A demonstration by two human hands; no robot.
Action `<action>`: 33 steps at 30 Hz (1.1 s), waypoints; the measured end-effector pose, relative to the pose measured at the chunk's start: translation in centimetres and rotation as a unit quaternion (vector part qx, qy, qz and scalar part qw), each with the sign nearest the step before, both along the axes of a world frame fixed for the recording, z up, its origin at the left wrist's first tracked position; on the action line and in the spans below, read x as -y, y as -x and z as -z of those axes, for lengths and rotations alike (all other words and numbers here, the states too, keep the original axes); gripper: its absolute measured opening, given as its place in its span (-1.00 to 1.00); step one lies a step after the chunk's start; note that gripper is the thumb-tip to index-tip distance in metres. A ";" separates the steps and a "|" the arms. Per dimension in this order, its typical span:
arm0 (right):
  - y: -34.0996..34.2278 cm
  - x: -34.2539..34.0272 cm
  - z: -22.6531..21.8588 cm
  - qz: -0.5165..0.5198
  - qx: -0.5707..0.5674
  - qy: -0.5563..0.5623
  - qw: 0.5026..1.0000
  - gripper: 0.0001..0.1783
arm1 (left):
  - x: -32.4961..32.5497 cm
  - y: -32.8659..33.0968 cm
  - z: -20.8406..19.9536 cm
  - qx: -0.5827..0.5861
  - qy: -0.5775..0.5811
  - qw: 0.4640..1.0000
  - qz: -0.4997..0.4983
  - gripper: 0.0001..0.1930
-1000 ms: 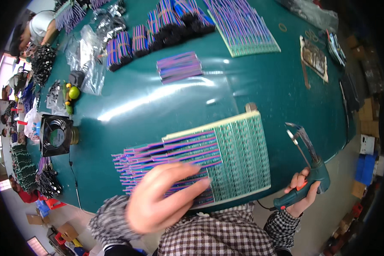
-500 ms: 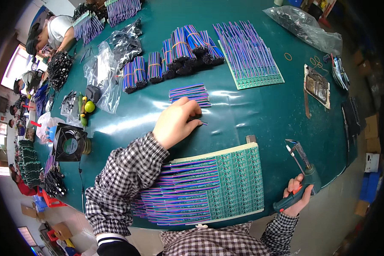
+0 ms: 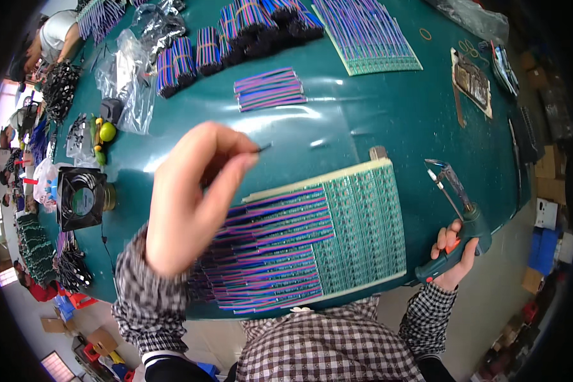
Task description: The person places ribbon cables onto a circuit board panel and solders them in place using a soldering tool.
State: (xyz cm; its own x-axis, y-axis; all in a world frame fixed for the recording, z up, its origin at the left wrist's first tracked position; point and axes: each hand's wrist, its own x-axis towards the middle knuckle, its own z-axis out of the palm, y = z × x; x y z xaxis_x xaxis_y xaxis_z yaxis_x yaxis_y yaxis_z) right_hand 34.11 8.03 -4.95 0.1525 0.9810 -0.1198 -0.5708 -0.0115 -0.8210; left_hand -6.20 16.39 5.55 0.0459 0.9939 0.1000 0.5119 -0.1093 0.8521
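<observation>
My left hand (image 3: 191, 197) is raised beside the upper left corner of a green circuit-board panel (image 3: 363, 223). Its thumb and forefinger are pinched on a short wire (image 3: 265, 147), whose dark end sticks out to the right; motion blurs it. Rows of blue, pink and black wires (image 3: 270, 254) lie across the panel's left part, their right ends at the boards. Held in my right hand (image 3: 453, 274), at the panel's right, is a dark green soldering gun (image 3: 476, 229) with its tip pointing up and left. A small pile of loose wires (image 3: 269, 89) lies beyond my left hand.
Banded wire bundles (image 3: 235, 32) stand at the back. A second wired panel (image 3: 385, 65) lies to their right. A tray of brown residue (image 3: 471, 83) sits far right, a small fan (image 3: 83, 199) at the left. A metal block (image 3: 378, 153) touches the near panel's top edge.
My left hand has come away from the loose wires, back and left, with a wire pinched in it. The whole view has shifted, so the table sits higher; the right hand still grips the soldering gun.
</observation>
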 end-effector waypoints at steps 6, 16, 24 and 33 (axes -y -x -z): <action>2.2 2.1 -2.4 -0.063 0.049 -0.053 0.995 -0.29 | 7.2 -4.8 2.6 -0.054 -0.102 0.985 0.125 -0.73; 1.6 7.1 -3.3 -0.022 0.036 -0.034 0.999 -0.26 | 7.7 -5.5 5.0 -0.294 -0.260 0.898 0.200 -0.58; 3.3 9.3 -4.9 -0.035 0.105 0.013 0.994 -0.23 | 8.0 -5.5 5.1 -0.278 -0.252 0.905 0.200 -0.59; 5.7 9.8 -6.9 -0.024 0.196 0.099 0.975 -0.24 | 8.0 -5.4 5.8 -0.268 -0.282 0.903 0.182 -0.63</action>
